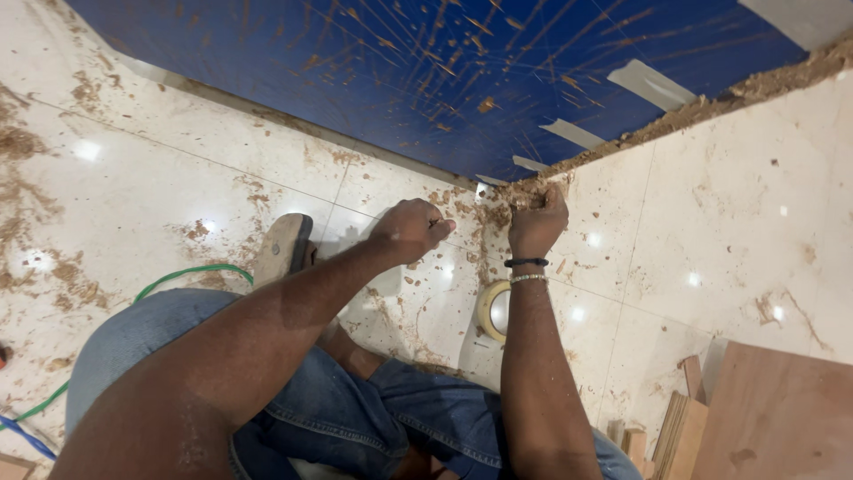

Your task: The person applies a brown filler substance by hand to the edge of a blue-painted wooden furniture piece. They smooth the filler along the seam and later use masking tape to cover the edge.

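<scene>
Two hands at the muddy floor corner

The right hand (538, 218) presses curled fingers into the dirt (498, 212) where the blue sheet (400, 71) meets tile; the left hand (410, 228) is fisted just beside it, contents hidden. A tape roll (494, 310) lies below the wrists, within reach.

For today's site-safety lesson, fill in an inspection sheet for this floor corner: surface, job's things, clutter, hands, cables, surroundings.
Surface: glossy pale tile floor, smeared with brown mortar.
Job's things: mortar lump at the corner, under the right hand; tape roll flat on the tile.
Clutter: wood offcuts and a plywood sheet at lower right.
Hands: left hand closed in a fist, contents hidden; right hand closed, pressed on the mortar.
Cables: green cable and blue cable.
Surroundings: blue spattered panel with tape strips; sandal.
</scene>
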